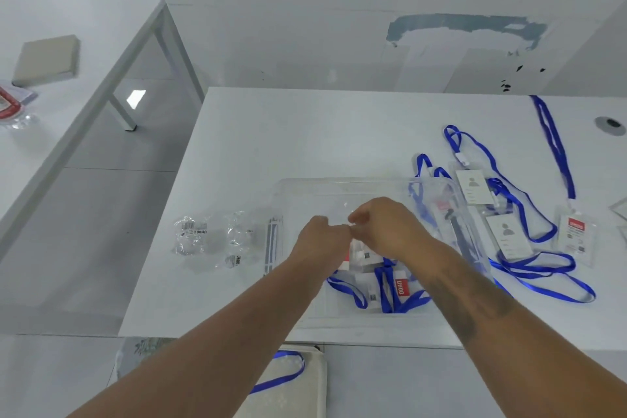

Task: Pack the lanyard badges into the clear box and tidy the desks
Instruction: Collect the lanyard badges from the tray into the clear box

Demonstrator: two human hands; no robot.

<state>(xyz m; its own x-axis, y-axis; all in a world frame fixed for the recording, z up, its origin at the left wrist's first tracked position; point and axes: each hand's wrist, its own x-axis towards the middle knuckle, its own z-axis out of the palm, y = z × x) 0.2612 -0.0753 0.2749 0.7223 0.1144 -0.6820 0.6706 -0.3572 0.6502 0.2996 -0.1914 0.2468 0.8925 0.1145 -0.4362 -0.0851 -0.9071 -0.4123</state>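
A clear plastic box [339,185] stands on the white desk [305,132] in front of me. Inside it lie badges with blue lanyards [400,292]. Both hands hover over the box and meet at the fingertips. My left hand [317,236] and my right hand [383,227] pinch a small clear badge holder [361,249] between them; the fingertips hide its top edge. To the right of the box, several more badges [475,187] with blue lanyards [529,268] lie spread on the desk. One blue lanyard [288,375] hangs below the desk's front edge.
Crumpled clear wrappers [210,237] lie left of the box. A cable hole [610,124] sits at the desk's far right. A second white desk [84,54] on the left holds a beige flat box [47,59] and a red-edged item. A cushioned seat [288,383] is below.
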